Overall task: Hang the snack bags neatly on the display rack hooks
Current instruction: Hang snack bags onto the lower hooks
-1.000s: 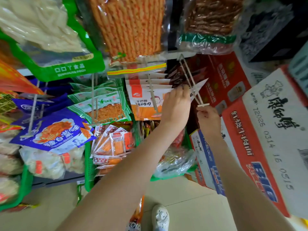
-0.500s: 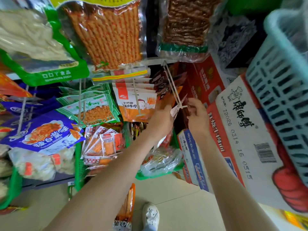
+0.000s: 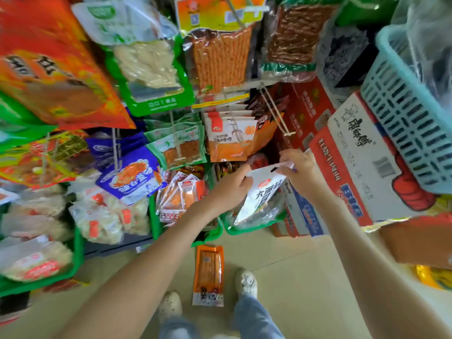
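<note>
Ahead of my hands and spreading to their left, the rack [image 3: 244, 83] is crowded with hanging packets; to their right stand stacked cartons [image 3: 352, 152] with a pale blue basket [image 3: 406, 108] on top. Just above my right hand, one long double-wire hook [image 3: 276, 111] juts out towards me, its outer stretch bare, dark packets bunched at its back. Below my hands a green bin [image 3: 244, 231] holds loose packets, and one orange packet [image 3: 209, 272] lies on the floor between my shoes.

Both hands are closed on one white bag [image 3: 263, 192], held between them, over the bin and a little below the hook's tip. I judge the bag light and limp: a thin film pouch, glossy and likely slippery, with a clear lower part that sags. Its contents look soft enough to survive a drop, but the film could tear at the hang hole [image 3: 274, 169], a dark slot in the flat top seal. That seal is the stiffest part, so I would grip there, either side of the hole, leaving the hole open for the wire.

My left hand [image 3: 231, 189] reaches in from low left, arm nearly straight, fingers curled over the bag's left top corner, thumb hidden. My right hand [image 3: 299, 173] comes from the right, wrist bent inward, fingertips pinching the top edge just right of the hole. The bag tilts, its top edge rising towards my right hand.
</note>
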Demonstrator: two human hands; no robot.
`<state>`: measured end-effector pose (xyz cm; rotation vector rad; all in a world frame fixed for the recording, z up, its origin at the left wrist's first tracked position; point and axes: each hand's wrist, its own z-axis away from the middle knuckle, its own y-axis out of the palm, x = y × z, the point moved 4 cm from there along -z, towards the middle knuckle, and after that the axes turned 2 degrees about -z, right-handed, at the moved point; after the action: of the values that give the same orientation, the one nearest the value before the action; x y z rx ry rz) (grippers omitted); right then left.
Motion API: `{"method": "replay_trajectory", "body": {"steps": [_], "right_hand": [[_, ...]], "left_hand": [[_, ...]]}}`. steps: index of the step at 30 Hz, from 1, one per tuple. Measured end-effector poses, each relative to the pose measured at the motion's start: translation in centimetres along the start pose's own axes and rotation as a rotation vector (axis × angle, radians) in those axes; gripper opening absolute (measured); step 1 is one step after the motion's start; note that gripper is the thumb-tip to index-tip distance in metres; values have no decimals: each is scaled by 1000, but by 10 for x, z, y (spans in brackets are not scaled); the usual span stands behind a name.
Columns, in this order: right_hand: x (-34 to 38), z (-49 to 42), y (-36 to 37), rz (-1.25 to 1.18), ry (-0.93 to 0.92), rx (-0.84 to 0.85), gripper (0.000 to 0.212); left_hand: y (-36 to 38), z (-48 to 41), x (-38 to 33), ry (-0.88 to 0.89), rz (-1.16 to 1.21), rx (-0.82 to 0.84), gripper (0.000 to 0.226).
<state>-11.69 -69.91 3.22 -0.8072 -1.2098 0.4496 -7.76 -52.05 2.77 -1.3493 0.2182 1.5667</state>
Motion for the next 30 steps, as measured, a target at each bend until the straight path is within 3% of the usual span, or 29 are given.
{"method": "replay_trajectory", "body": {"steps": [3,7,11,15,20,26,30], "right_hand": [[52,31,9,35,-34,94,12],[136,77,35,33,-115,38,8],[215,105,71,127,-346,90,5],[274,120,83,155,-469,66,6],[336,138,91,185,-580,128,20],[419,178,114,234,-951,20,19],[478,202,152,255,-1043,-33,36]], "left_hand": [[-34,50,7,62,-66,-115,14],[-86,121,13,147,-460,-319,13],[-117,179,9,304,-700,-344,14],[-152,222,19,110,-563,-376,22],[-184,285,11,36,-592,-532,20],[-211,378,25,-163,-584,-764,17],[-234,442,50,-245,-567,-872,19]]}}
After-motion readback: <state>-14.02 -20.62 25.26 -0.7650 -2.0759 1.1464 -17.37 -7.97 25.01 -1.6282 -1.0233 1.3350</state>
